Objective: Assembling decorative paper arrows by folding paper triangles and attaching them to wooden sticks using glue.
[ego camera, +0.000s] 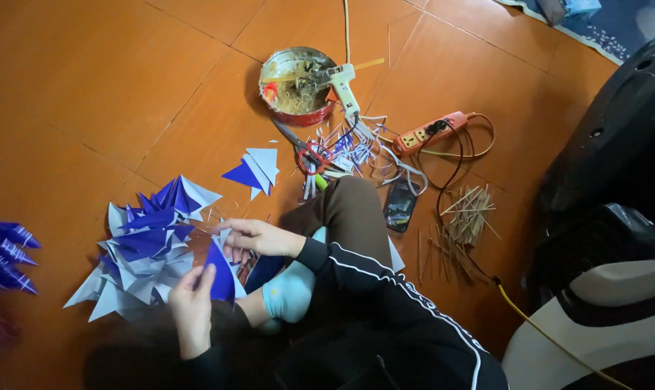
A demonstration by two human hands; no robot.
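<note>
I sit on an orange tiled floor. My left hand [192, 307] and my right hand [253, 237] together hold a blue folded paper piece [220, 278] over my lap; the left grips its lower edge and the right pinches its top. Just to the left lies a pile of blue and white folded paper triangles [143, 249]. My bent knee in brown trousers [349, 209] and a foot in a light blue sock [292, 289] are right beside my hands.
Farther out lie two loose paper triangles [255, 172], red-handled scissors [309, 155], cut paper strips [356, 148], a round tin [296, 87] with a glue gun [342, 83], an orange power strip [432, 132], a phone [400, 204] and thin sticks [468, 217]. A black and white bulky object [609, 217] fills the right.
</note>
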